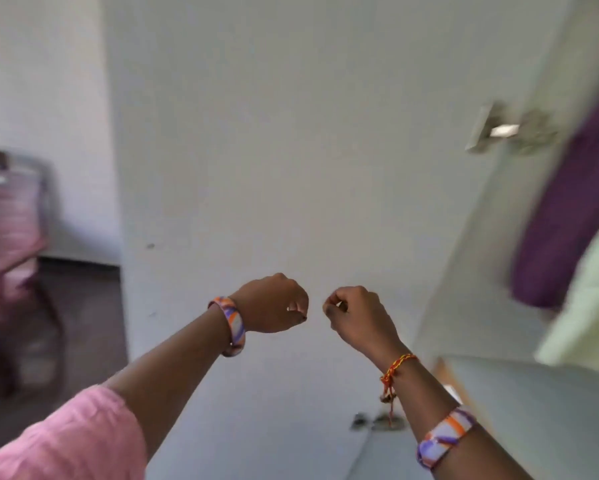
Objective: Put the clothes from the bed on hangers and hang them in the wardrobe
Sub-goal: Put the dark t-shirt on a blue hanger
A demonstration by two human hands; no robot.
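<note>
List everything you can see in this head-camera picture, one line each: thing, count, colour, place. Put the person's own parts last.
Wardrobe door: one, pale grey, open, filling the centre.
Hinge: one, metal, upper right on the door's edge.
Purple garment: one, hanging at right, blurred.
Pale green garment: one, right edge, below the purple one.
Pink striped cloth: one, far left, blurred.
Floor: dark, lower left.
Bangles: two, orange, purple and white, one on each arm.
Thread bracelet: one, red and yellow, right wrist.
Pink sleeve: one, left arm, bottom left.
Left hand: curled, holding nothing visible.
Right hand: curled, holding nothing visible.
</note>
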